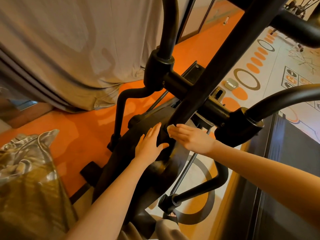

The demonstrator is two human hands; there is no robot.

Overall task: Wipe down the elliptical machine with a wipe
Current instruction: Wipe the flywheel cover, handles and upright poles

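Leftmost, one crumpled shiny cover (26,179) fills the lower corner, and above it one long grey curtain (69,49) hangs down to the orange floor (72,144), its hem bunched there. One black elliptical machine (138,163) takes up the middle of the view. Its dark rounded housing sits under both hands, one thick central post (204,84) rises diagonally from it, and one crossbar passes behind that post with two swing arms mounted at its ends, one on each side.

Two bare hands are in view, both on the housing at the foot of the post. The left hand (149,144) lies flat on the housing with its fingers straight and thumb spread, gripping nothing. Just beside it, the right hand (190,135) reaches in from the right with its fingers held straight, pressing one pale wipe (170,128) against the base of the post; only a small edge of the wipe shows past the fingertips. The two hands are close but apart.

Farther right, the floor turns pale, printed with a row of orange ovals and two dark rings. One small white object (231,84) rests on it, too small to identify. A dark panel (285,161) runs along the right edge.
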